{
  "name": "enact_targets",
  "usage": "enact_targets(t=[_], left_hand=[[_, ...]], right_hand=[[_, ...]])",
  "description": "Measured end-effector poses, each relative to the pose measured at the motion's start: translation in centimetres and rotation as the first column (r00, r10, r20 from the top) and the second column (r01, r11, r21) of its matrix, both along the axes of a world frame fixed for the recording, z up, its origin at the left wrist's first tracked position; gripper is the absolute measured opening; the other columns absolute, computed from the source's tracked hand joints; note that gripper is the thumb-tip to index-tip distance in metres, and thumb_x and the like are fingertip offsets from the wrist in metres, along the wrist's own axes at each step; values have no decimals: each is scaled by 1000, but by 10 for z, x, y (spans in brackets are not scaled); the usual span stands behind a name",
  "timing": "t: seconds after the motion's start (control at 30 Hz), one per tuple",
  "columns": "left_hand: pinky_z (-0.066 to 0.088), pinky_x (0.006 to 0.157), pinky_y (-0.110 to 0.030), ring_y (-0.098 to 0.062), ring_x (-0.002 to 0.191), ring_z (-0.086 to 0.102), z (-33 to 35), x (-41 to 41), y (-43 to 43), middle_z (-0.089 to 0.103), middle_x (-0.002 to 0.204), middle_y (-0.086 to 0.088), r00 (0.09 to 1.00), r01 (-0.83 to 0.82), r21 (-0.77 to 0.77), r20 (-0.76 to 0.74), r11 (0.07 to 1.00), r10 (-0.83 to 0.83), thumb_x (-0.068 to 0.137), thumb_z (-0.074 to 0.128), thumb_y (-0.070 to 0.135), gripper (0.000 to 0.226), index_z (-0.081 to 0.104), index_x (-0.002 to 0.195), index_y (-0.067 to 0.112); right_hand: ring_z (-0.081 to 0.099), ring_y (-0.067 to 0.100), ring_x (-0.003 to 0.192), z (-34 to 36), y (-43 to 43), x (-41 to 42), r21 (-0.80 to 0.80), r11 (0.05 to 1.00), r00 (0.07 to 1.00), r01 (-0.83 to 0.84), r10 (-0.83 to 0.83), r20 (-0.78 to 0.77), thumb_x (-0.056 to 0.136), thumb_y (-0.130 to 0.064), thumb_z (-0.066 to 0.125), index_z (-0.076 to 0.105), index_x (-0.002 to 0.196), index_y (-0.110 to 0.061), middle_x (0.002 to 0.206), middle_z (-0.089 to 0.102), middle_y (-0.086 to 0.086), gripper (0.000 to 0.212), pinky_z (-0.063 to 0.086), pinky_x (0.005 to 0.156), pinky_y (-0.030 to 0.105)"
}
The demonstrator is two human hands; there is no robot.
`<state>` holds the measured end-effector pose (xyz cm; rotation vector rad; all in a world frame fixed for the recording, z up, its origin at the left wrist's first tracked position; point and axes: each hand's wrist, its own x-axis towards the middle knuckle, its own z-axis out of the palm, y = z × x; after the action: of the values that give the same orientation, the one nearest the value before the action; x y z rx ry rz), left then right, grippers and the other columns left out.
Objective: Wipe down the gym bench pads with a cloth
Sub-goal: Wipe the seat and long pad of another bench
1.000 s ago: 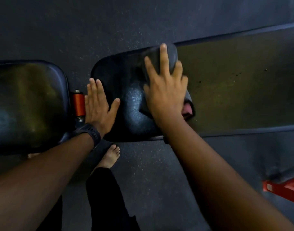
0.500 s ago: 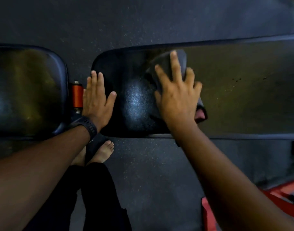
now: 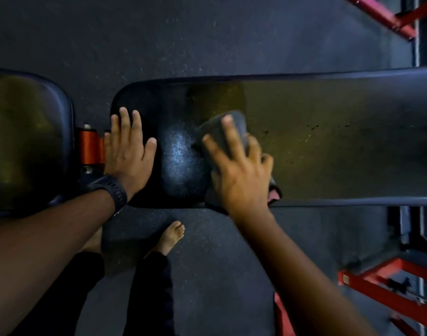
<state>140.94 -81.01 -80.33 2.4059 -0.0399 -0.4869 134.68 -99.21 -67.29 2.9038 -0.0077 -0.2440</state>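
Black seat pad (image 3: 25, 141) sits far left, then the orange hinge (image 3: 89, 147). Left hand (image 3: 127, 151) lies flat, fingers spread, bracing the long pad (image 3: 329, 141) at its left end. Right hand (image 3: 239, 175), splayed, presses the dark cloth (image 3: 222, 134) down mid-frame. The pad's length runs off right, so there's open room that way, with the near edge just under the wrist.

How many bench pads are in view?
2: a short pad at the far left, and a long pad running from the middle to the right edge. Others may be off-frame.
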Motion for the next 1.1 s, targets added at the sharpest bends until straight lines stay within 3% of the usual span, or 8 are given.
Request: enact_targets(t=[0.2,0.37,0.43,0.53,0.73,0.9,1.03,1.1], left_hand=[[-1,122,-52,-26,152,-9,9,12,-21,-7,166,-6,996,-85,-48,10,995,86,104,31,42,66,2,158,19],[-2,121,-55,-27,152,-10,11,15,-31,-8,166,-7,998,-61,-4,35,998,61,105,26,43,62,0,158,23],[-3,121,-54,-27,152,-10,14,9,-36,-8,166,-7,997,-61,-9,51,998,61,104,27,43,63,1,158,21],[-5,121,-55,-27,152,-10,19,3,-43,-7,166,-8,995,-80,-27,57,996,81,104,31,41,65,3,158,19],[-6,120,-56,-28,151,-12,27,1,-53,-8,166,-5,995,-55,-20,85,998,56,104,30,43,63,4,158,22],[-4,119,-58,-29,152,-9,25,7,-55,-6,166,-4,995,-20,18,98,1000,18,97,22,51,67,5,158,27],[-4,120,-58,-29,152,-9,28,5,-58,-5,166,-5,994,-53,-2,93,999,53,102,32,43,64,6,158,23],[-3,119,-59,-29,152,-7,32,5,-61,-3,166,-6,993,-73,-13,89,997,74,103,37,36,63,9,158,22]], right_hand=[[15,44,147,-9,23,111,-9,962,958,272,-270,94,96,-29,54,26,155,-36,167,-8,4,66,36,108,55],[21,46,145,-23,43,23,17,996,996,-88,88,-8,98,-29,42,32,154,-29,168,1,5,57,41,96,53],[30,45,141,-12,16,-15,28,992,992,-122,122,-2,91,-31,57,40,150,-33,167,11,3,61,44,90,53],[35,42,138,12,-35,-5,-45,999,999,4,-2,42,82,-35,75,44,147,-38,166,17,2,72,46,92,54],[20,42,145,15,-19,109,-31,962,953,272,-265,146,95,-27,57,29,155,-36,168,-5,4,66,39,107,50],[26,45,143,-6,18,14,35,994,995,-99,98,29,96,-27,39,34,153,-29,168,3,6,57,44,95,49],[44,41,130,18,-45,-19,33,998,998,-61,60,36,80,-37,75,49,143,-37,165,22,0,68,45,85,47],[40,41,133,33,-74,9,-47,998,998,-50,52,35,83,-41,71,45,145,-39,166,17,1,67,44,89,51]])
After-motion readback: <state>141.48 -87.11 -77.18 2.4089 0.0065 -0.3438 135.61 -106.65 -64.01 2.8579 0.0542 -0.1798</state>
